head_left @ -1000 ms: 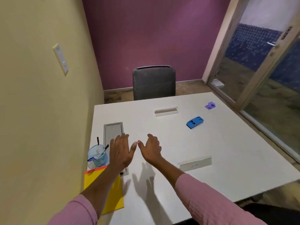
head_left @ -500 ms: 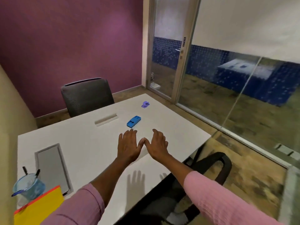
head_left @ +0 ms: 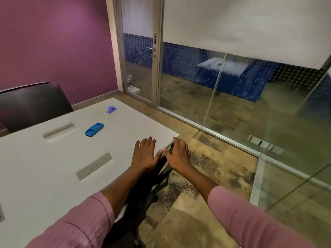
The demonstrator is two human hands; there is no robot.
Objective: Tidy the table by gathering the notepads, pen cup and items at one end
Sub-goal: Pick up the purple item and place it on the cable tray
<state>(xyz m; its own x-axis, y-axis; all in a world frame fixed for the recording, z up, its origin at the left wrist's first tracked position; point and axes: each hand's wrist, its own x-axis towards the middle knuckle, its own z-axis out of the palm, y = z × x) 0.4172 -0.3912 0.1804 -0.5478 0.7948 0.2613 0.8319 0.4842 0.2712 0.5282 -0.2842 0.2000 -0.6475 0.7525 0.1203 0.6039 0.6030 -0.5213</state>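
Observation:
A blue stapler-like item (head_left: 94,129) lies on the white table (head_left: 35,176), far of the middle. A small purple item (head_left: 111,109) sits further back near the table's far right corner. My left hand (head_left: 144,154) hovers flat, palm down, over the table's right edge. My right hand (head_left: 179,154) is spread flat beside it, past the edge and over the floor. Their thumbs nearly touch. Both hands hold nothing. The pen cup and the notepads are out of view to the left.
Two grey cable slots, one far (head_left: 59,130) and one near (head_left: 94,166), are set in the tabletop. A dark chair (head_left: 32,104) stands behind the table. Another black chair (head_left: 143,190) is below my arms. A glass wall and door (head_left: 141,59) close the right side.
The view has swung right: the pen cup, yellow notepad and grey panel have left the frame. My hands, still side by side and flat, now sit at the table's right edge.

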